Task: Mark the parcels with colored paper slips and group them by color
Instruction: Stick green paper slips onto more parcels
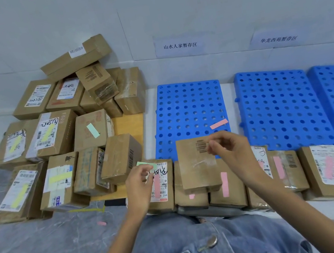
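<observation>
An unmarked brown parcel [197, 165] with a barcode lies on top of two pink-slipped parcels [226, 184] in front of me. My left hand [139, 186] pinches a few green paper slips [146, 164] just left of it. Over the parcel's upper right corner, my right hand [228, 146] has thumb and forefinger pinched together, and I see nothing between them. A row of parcels with pink slips [329, 165] runs to the right. At the left, a pile of parcels [52, 134] carries yellow slips, and one [92, 130] has a green slip.
Blue perforated pallets [189, 109] [280, 107] lie behind the pink row, with one loose pink slip [218, 124] on the nearest. Another pink slip [102, 223] lies on the grey floor. Two paper signs [180, 45] hang on the wall. My denim-clad lap fills the bottom.
</observation>
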Demonstrator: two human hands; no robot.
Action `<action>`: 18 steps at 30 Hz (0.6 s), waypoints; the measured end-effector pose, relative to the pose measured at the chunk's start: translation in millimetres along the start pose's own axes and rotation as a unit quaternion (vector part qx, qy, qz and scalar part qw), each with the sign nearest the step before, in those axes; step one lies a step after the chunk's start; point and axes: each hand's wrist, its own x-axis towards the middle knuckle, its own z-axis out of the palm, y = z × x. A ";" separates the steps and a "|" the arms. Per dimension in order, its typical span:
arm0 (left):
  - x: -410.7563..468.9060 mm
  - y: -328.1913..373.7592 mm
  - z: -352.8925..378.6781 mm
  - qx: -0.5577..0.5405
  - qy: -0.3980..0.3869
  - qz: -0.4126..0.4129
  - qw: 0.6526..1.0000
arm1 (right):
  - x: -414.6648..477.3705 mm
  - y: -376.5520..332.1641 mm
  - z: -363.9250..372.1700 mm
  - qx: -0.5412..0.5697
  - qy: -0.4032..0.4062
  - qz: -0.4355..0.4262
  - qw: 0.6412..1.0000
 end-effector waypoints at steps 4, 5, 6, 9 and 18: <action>10.0 -43.7 12.3 0.085 -0.018 0.033 0.996 | 12.6 16.6 11.9 -0.019 -0.026 0.006 0.999; 14.0 -49.6 15.9 0.120 -0.038 0.045 0.991 | 15.4 18.1 15.2 -0.018 -0.034 0.009 0.999; 18.1 -53.6 20.4 0.153 -0.056 0.056 0.985 | 17.8 19.6 18.6 -0.020 -0.041 0.012 0.999; 34.2 -51.4 32.9 0.258 -0.087 0.104 0.956 | 25.3 23.0 27.6 -0.031 -0.052 0.023 0.998; 63.1 -31.9 30.0 0.306 -0.088 0.125 0.940 | 31.6 34.1 31.7 -0.039 -0.054 0.041 0.997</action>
